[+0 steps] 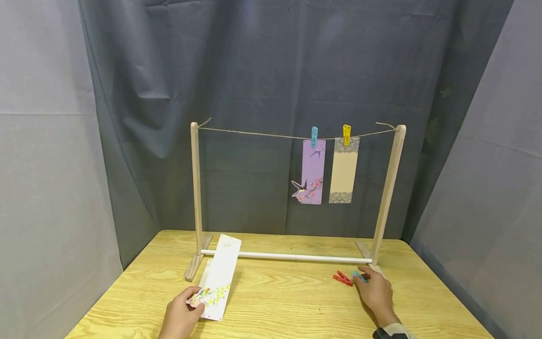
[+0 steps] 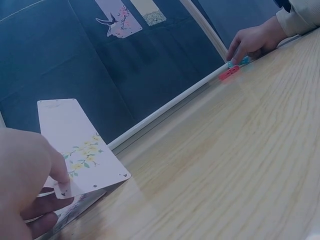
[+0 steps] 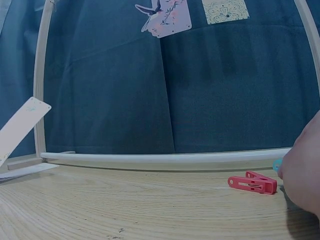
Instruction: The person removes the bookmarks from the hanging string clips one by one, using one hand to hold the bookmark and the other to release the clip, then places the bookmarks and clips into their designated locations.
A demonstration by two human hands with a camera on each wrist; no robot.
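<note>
The left grip (image 1: 181, 314) pinches the white card (image 1: 224, 275) near a lower corner, its long axis running up and away from the fingers. Well to the right, the right grip (image 1: 376, 293) is nearer the clips: thumb and finger closed about a blue clip (image 1: 358, 276), a red clip (image 1: 348, 281) just left of them on the worktop (image 1: 288, 296). The left wrist view shows fingers beneath the card; the head view alone shows the yellow clip (image 1: 346, 135) above the right grip.

A long white card (image 1: 225, 273) with yellow blossoms tilts upward at left — a blue clothespin (image 1: 355, 273), partly hidden, sits low at right.
</note>
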